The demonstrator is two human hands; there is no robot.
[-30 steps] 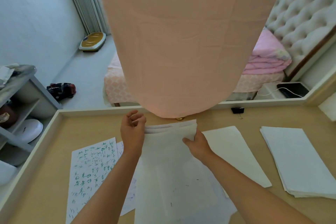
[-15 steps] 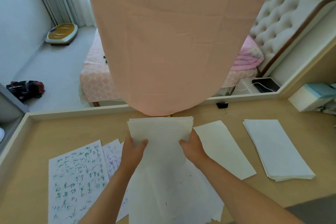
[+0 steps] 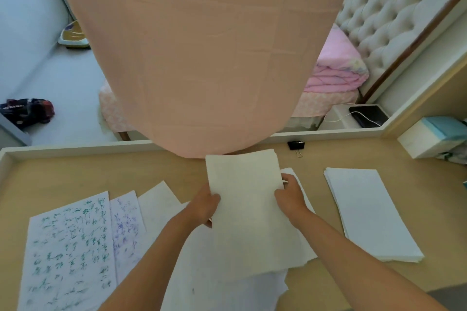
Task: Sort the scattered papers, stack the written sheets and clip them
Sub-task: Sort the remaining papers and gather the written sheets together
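So the bundle of sheets (image 3: 249, 212) is up in both hands over the middle of the worktop (image 3: 75, 174), and the side facing the camera looks blank. The left hand (image 3: 206, 206) grips its left edge with the thumb on top, and the right hand (image 3: 290, 195) pinches the right edge. Under it is a messy layer of loose papers (image 3: 222, 288). Off to the left lie a green-ink sheet (image 3: 68, 247) and, tucked partly under it, a purple-ink sheet (image 3: 126, 225). A neat stack of blank paper (image 3: 369, 212) sits well apart on the right. A black binder clip (image 3: 296, 145) is near the worktop's far edge, just beside a big hanging pink cloth (image 3: 197, 58). There's a bed with a pink quilt (image 3: 336, 70) behind.
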